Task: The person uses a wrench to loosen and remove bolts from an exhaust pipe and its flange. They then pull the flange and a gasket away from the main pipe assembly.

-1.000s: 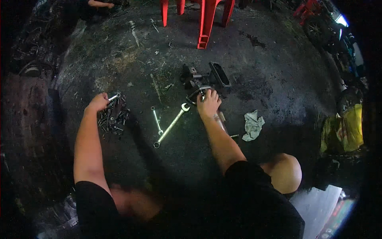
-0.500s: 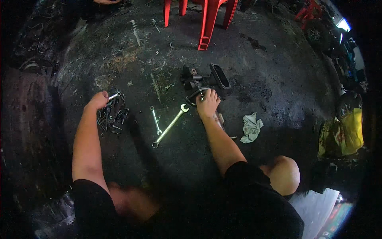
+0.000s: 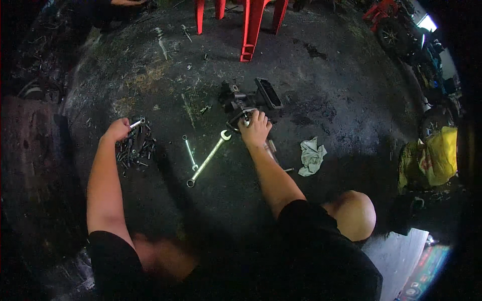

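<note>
Pinching a small silver bolt [image 3: 136, 122], the left hand [image 3: 117, 129] hangs over the bolt pile [image 3: 134, 148]; the right hand [image 3: 256, 130] presses down on the dark engine part [image 3: 246, 103].

Left grip is pressed together on the bolt, just above the heap of loose fasteners on the floor [image 3: 326, 90], likely picked out from there. Right grip curls over the part's near end, seemingly steadying it; how tightly it closes I cannot tell. A long wrench [image 3: 208, 158] lies just beside that hand, its ring end at the part, a shorter wrench [image 3: 190, 152] near it. A crumpled rag [image 3: 311, 156] sits to the right, red stool legs [image 3: 251, 25] well beyond.
</note>
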A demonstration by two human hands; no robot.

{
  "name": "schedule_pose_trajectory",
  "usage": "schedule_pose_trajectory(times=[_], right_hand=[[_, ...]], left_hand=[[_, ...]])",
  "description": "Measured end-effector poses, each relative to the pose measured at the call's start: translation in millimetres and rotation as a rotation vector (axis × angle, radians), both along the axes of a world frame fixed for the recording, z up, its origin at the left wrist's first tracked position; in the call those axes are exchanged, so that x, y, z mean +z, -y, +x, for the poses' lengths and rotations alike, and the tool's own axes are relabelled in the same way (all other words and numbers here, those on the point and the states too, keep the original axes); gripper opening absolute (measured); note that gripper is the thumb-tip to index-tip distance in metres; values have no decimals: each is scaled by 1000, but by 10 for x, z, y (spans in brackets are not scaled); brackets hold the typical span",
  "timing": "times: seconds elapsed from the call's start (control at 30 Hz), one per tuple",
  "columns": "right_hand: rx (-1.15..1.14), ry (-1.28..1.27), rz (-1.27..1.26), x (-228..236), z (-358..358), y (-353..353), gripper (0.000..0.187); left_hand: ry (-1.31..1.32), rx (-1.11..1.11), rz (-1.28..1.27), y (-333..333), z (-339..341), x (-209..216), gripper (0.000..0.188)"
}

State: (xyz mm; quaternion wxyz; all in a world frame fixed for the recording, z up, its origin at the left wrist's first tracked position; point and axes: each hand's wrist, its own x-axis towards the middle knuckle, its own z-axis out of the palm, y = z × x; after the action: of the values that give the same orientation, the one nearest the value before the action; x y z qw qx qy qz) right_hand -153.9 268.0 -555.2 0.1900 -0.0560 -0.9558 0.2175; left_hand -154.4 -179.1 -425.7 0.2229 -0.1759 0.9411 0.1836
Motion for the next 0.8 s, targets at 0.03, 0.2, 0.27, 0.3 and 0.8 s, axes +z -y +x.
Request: schedule_pose_trajectory(times=[0.03,0.2,0.27,0.3,0.8], right_hand=[[-24,-7,-10,6,5,11,39],[58,-71,80,-80,-72,-54,40],[56,-111,107,-34,-63,-46,40],[43,-51,76,4,-43,-17,39],[7,34,82,-16,21,-10,38]], left_hand=[[-12,-2,21,-8,12,6,11],[-4,9,-35,-41,-2,50,10],[19,26,-54,-111,11,108,10],[16,31,-39,-103,34,127,9],[-34,-20,-44,-99,30,123,8]])
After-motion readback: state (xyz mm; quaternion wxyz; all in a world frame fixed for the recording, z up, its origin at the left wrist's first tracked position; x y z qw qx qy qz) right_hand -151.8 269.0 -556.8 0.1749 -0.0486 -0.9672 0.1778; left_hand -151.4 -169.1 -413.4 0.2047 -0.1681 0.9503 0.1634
